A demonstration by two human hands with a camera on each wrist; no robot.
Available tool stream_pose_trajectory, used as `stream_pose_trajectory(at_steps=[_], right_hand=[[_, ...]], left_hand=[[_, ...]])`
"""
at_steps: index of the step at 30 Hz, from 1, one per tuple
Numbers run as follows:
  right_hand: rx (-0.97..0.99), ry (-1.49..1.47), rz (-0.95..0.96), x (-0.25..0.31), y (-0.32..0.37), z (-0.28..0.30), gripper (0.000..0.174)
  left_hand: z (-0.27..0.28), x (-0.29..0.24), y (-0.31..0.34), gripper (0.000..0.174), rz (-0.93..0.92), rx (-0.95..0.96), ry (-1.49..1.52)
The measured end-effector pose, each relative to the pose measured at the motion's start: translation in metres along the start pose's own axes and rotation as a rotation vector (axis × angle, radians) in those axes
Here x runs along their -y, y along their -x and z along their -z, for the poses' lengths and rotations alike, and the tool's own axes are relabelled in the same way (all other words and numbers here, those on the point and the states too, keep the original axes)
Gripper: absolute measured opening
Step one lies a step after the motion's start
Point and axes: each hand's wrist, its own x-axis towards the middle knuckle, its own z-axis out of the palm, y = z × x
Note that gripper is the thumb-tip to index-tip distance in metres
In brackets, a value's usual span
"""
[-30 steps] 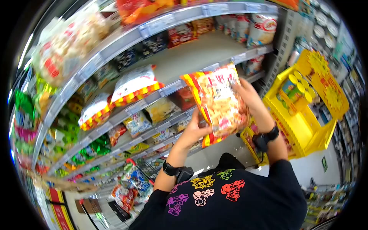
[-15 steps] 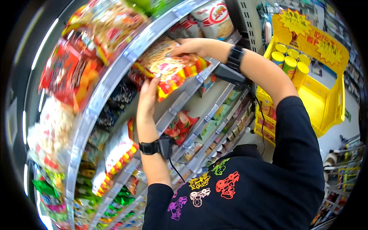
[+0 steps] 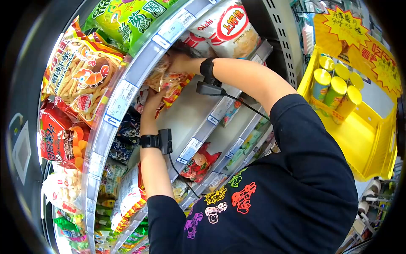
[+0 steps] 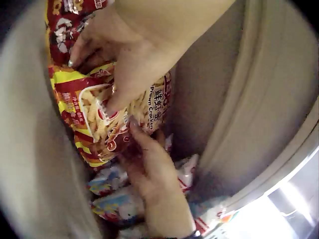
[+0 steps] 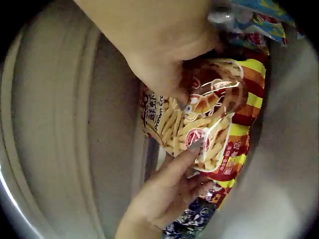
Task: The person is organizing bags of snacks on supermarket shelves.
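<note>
One packet of prawn crackers sits inside a shelf bay in the head view, held between the left hand and the right hand. Just over it runs the price strip of the upper shelf, hiding part of the bay, and the right hand covers one end of the packet. A white and red Oishi bag stands close beyond the right hand, on the same level. Above the strip lie a larger prawn cracker bag, a green bag and a red bag. Beyond the left forearm are dark blue packets; a red packet lies one shelf lower. A yellow display stand with lidded cans is well apart, past the right elbow.

From the left wrist, the left hand grasps the packet from above and overlaps a dark red packet next to it. The right hand pinches the opposite side, thumb on the front, with pale blue and white packets close behind.

From the right wrist, both thumbs press the packet's printed face. Blue packets crowd in by the right hand, dark ones below the left hand.
</note>
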Motion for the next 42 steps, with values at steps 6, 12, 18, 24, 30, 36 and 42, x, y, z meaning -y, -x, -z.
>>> stream_pose_trajectory(at_steps=[6, 12, 18, 24, 30, 36, 42], right_hand=[[-0.147, 0.307, -0.066, -0.045, -0.02, -0.044, 0.061], [-0.13, 0.421, 0.001, -0.03, -0.013, -0.041, 0.043], [0.091, 0.419, -0.024, -0.003, 0.019, -0.038, 0.065], [-0.124, 0.172, 0.398, 0.007, 0.079, -0.04, 0.047], [0.601, -0.685, -0.176, 0.084, 0.153, -0.04, 0.041], [1.107, -0.93, -0.578, 0.166, 0.177, -0.094, 0.042], [1.204, -0.909, -0.813, 0.215, 0.179, -0.168, 0.051]], left_hand=[[-0.012, 0.033, -0.06, 0.075, -0.215, -0.072, -0.232], [-0.02, 0.035, -0.066, 0.086, 0.002, -0.074, 0.009], [-0.018, 0.021, -0.047, 0.039, 0.05, -0.009, -0.076], [-0.01, -0.039, 0.06, 0.025, -0.261, -0.146, -0.875], [-0.021, -0.037, 0.245, 0.045, -0.575, -0.47, -1.0], [0.073, -0.016, 0.347, 0.049, -0.184, -0.511, -0.885], [0.134, 0.071, 0.358, 0.051, 0.306, -0.83, -0.96]])
